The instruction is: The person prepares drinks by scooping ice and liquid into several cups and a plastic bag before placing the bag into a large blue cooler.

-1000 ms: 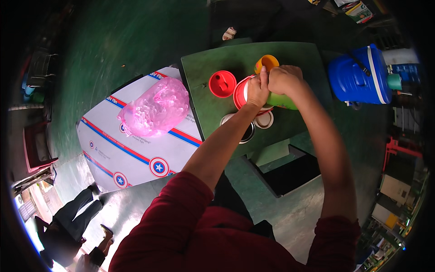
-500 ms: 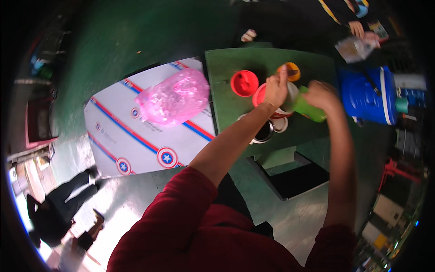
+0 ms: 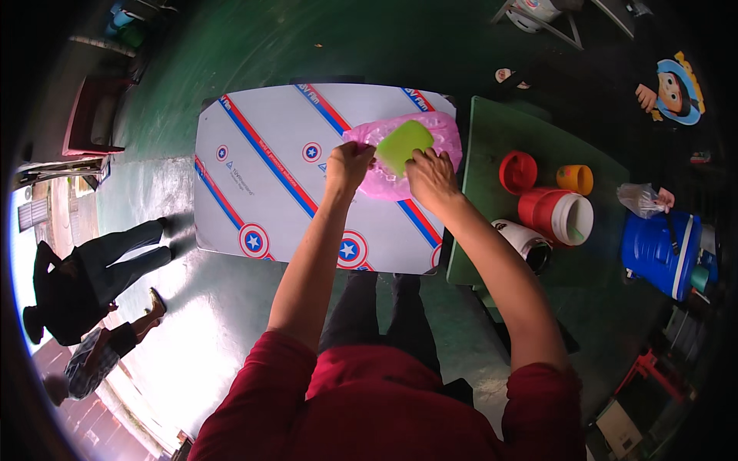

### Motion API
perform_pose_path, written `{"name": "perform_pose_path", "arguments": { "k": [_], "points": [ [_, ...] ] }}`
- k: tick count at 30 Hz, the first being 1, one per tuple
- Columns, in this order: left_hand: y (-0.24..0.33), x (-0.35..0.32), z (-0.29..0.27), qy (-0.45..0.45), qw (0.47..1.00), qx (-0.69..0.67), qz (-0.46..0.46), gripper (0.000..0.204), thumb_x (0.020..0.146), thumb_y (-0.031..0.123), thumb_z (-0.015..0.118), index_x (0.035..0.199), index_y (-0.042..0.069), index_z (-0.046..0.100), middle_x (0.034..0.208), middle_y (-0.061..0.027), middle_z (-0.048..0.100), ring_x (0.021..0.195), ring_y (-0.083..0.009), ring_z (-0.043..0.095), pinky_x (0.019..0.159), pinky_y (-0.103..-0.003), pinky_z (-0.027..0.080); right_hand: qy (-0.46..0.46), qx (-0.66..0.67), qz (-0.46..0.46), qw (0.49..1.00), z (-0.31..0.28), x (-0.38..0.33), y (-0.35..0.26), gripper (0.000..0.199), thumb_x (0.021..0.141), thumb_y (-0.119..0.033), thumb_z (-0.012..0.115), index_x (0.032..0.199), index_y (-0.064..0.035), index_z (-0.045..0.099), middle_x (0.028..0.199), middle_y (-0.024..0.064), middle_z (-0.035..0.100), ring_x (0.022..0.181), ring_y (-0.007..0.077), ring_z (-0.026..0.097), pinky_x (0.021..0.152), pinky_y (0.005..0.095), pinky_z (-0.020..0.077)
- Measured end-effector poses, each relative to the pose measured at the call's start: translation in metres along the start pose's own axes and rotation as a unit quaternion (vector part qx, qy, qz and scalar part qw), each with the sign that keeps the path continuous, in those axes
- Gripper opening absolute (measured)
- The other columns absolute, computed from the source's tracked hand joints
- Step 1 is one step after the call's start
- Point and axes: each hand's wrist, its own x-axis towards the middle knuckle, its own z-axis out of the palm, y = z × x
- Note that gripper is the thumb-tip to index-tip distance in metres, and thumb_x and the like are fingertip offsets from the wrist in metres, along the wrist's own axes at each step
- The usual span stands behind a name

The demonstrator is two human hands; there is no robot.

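A pink plastic bag (image 3: pixel 377 186) full of clear, shiny lumps lies on the right part of the white patterned table (image 3: pixel 277 138). At the bag's left edge my left hand (image 3: pixel 350 164) is closed, its fingers pinching the plastic. My right hand (image 3: pixel 433 178) grips a lime-green plastic piece with rounded corners (image 3: pixel 405 144) over the bag. Its exact kind is unclear, and the fingers cover its lower right corner.
On the green table (image 3: pixel 492 127) to the right stand a red container (image 3: pixel 519 170), an orange cup (image 3: pixel 574 178), a red-and-white jug (image 3: pixel 550 209) and a white vessel with a dark opening (image 3: pixel 523 240). Beyond is a blue cooler (image 3: pixel 657 250). Other people stand at left and far right.
Both hands have moved left from the containers on the green table to the pink bag. The lime-green piece came along in my right hand. My left hand has taken hold of the bag.
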Motion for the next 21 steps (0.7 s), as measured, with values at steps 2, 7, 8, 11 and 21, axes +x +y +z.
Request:
{"name": "perform_pose_path", "arguments": {
  "k": [2, 7, 8, 11, 21],
  "points": [
    [0.023, -0.002, -0.010, -0.036, 0.995, -0.064, 0.062, 0.028, 0.082, 0.020, 0.058, 0.092, -0.005, 0.067, 0.070, -0.0129, 0.067, 0.064, -0.0183, 0.065, 0.064, -0.030, 0.050, 0.007, -0.105, 0.044, 0.993, 0.029, 0.029, 0.001, 0.013, 0.077, -0.014, 0.056, 0.077, -0.0096, 0.068, 0.090, 0.0067, 0.060, 0.093, 0.0238, 0.054, 0.082, 0.0432, 0.0383],
    [0.064, 0.002, -0.010, -0.121, 0.987, -0.059, 0.084, 0.028, 0.088, 0.022, 0.054, 0.097, 0.000, 0.067, 0.068, -0.0085, 0.064, 0.061, -0.0128, 0.060, 0.062, -0.027, 0.048, 0.032, -0.196, 0.073, 0.977, 0.082, 0.070, 0.020, 0.017, 0.080, -0.017, 0.055, 0.085, -0.0127, 0.070, 0.091, 0.0055, 0.061, 0.095, 0.0221, 0.052, 0.083, 0.0394, 0.0366],
    [0.064, 0.011, -0.008, -0.131, 0.985, -0.046, 0.102, 0.028, 0.089, 0.022, 0.051, 0.099, 0.001, 0.067, 0.071, -0.0091, 0.065, 0.062, -0.0126, 0.060, 0.063, -0.027, 0.049, 0.031, -0.196, 0.053, 0.979, 0.091, 0.070, 0.022, 0.017, 0.081, -0.016, 0.054, 0.086, -0.0134, 0.070, 0.091, 0.0050, 0.060, 0.096, 0.0219, 0.052, 0.084, 0.0390, 0.0370],
    [0.070, 0.033, -0.012, -0.154, 0.972, -0.085, 0.156, 0.028, 0.090, 0.021, 0.051, 0.100, 0.001, 0.067, 0.075, -0.0093, 0.066, 0.066, -0.0132, 0.061, 0.065, -0.026, 0.049, 0.034, -0.173, -0.054, 0.983, 0.104, 0.056, 0.028, 0.018, 0.081, -0.014, 0.052, 0.087, -0.0132, 0.069, 0.093, 0.0039, 0.060, 0.098, 0.0210, 0.052, 0.087, 0.0384, 0.0376],
    [0.085, 0.040, -0.010, -0.174, 0.970, -0.119, 0.123, 0.028, 0.089, 0.022, 0.052, 0.099, 0.000, 0.067, 0.071, -0.0097, 0.063, 0.063, -0.0141, 0.060, 0.064, -0.027, 0.050, 0.041, 0.197, -0.151, 0.968, 0.087, 0.035, 0.054, 0.014, 0.076, -0.006, 0.050, 0.081, -0.0056, 0.063, 0.097, 0.0101, 0.063, 0.098, 0.0287, 0.057, 0.092, 0.0420, 0.0398]
  ]
}}
